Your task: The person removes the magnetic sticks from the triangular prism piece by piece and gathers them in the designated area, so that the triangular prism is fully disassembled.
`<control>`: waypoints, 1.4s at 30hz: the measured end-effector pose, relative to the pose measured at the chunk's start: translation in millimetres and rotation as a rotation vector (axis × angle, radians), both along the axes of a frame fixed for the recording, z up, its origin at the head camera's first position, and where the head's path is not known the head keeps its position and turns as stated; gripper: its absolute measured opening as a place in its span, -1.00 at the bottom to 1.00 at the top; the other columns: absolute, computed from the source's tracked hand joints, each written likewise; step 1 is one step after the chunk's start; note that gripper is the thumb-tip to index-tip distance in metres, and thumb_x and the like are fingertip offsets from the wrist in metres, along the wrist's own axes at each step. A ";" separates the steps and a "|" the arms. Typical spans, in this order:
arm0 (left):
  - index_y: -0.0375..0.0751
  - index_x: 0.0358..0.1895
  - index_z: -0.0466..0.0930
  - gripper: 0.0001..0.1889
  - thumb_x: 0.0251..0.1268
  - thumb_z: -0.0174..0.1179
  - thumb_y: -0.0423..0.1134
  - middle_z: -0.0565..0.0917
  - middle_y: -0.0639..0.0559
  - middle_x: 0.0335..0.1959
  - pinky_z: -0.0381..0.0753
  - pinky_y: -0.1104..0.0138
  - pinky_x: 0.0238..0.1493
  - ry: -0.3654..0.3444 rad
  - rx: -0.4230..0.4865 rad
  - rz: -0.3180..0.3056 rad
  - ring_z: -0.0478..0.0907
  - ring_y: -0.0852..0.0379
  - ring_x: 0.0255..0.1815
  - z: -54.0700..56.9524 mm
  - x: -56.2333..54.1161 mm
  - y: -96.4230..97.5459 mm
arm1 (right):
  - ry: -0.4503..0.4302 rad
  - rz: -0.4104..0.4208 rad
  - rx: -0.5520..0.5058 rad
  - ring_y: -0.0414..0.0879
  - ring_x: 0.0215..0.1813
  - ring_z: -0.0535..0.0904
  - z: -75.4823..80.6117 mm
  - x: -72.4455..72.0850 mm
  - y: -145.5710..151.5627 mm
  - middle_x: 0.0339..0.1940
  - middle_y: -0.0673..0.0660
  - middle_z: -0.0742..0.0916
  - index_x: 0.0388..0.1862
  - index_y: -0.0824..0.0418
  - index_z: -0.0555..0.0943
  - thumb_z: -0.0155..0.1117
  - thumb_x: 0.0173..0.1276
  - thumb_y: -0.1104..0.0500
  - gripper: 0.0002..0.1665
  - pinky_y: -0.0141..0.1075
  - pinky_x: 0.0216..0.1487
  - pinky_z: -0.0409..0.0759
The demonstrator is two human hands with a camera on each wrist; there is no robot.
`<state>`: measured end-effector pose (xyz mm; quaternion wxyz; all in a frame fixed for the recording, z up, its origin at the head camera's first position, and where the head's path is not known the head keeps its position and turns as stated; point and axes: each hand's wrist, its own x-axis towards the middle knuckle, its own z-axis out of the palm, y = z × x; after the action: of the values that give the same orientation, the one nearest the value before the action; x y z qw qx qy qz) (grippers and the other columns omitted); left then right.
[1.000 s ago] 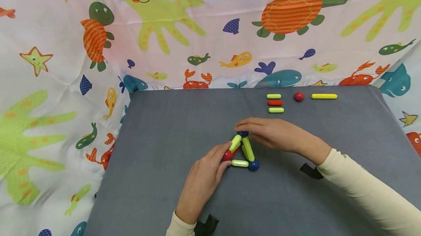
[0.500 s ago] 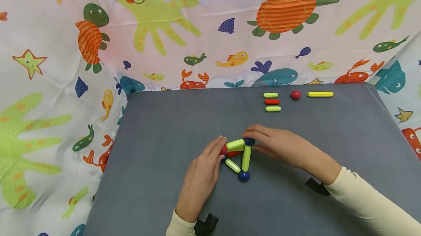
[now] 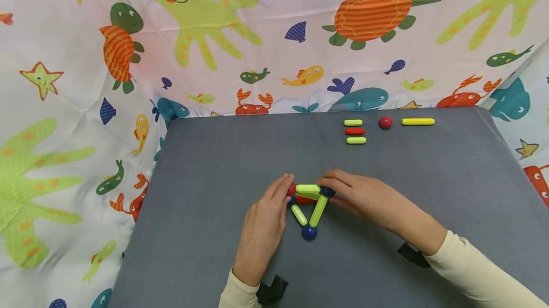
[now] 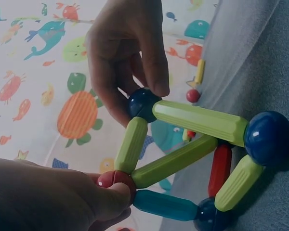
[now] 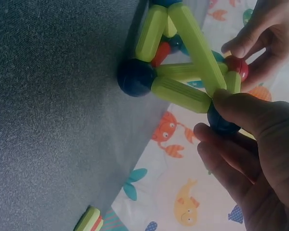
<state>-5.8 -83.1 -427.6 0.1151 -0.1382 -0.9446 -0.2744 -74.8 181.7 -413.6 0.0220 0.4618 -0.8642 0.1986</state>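
Both hands hold a frame of balls and rods low over the grey table. In the head view my left hand (image 3: 263, 222) pinches the red ball (image 3: 291, 189) at its upper left corner. My right hand (image 3: 373, 198) grips a blue ball (image 3: 328, 192) at the upper right corner, thumb and fingers on either side. A lime rod (image 3: 308, 189) joins these two balls. Lower down, another blue ball (image 3: 309, 232) sits at the front, on the table. The left wrist view adds a teal rod (image 4: 166, 204) under the red ball and a red rod (image 4: 219, 168) at the base.
Toward the back right of the table (image 3: 206, 165) lie two short lime rods (image 3: 353, 122), a red rod (image 3: 354, 131) between them, a loose red ball (image 3: 385, 122) and a long yellow rod (image 3: 418, 121). A sea-animal printed cloth (image 3: 274, 60) hangs behind and at the left.
The frame has turned clockwise between my hands: its front blue ball swung left and nearer, while the upper blue ball moved right and nearer with my right hand. Both hands keep their holds.
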 end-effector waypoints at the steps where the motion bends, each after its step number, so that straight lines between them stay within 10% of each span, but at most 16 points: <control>1: -0.03 0.50 0.53 -0.45 0.49 0.34 -0.33 0.58 0.06 0.43 0.79 0.19 -0.17 -0.002 -0.002 -0.001 0.80 0.01 -0.13 0.2 -0.2 0.1 | 0.004 -0.004 0.003 -0.15 0.07 0.74 -0.3 0.3 -0.4 0.25 0.00 0.68 0.39 0.08 0.59 0.64 0.29 0.18 -0.30 -0.19 0.05 0.77; 42: -0.07 0.45 0.55 -0.47 0.46 0.37 -0.35 0.62 0.05 0.38 0.80 0.19 -0.13 0.003 0.002 -0.024 0.81 0.02 -0.09 0.5 0.7 -0.8 | 0.100 -0.003 -0.021 -0.09 0.05 0.75 -11.1 3.0 -0.4 0.16 0.08 0.72 0.28 0.20 0.56 0.74 0.13 0.25 -0.24 -0.17 0.03 0.77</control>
<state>-5.2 -83.9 -427.1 0.1132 -0.1498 -0.9425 -0.2764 -71.8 181.3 -424.7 0.0703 0.4696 -0.8605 0.1845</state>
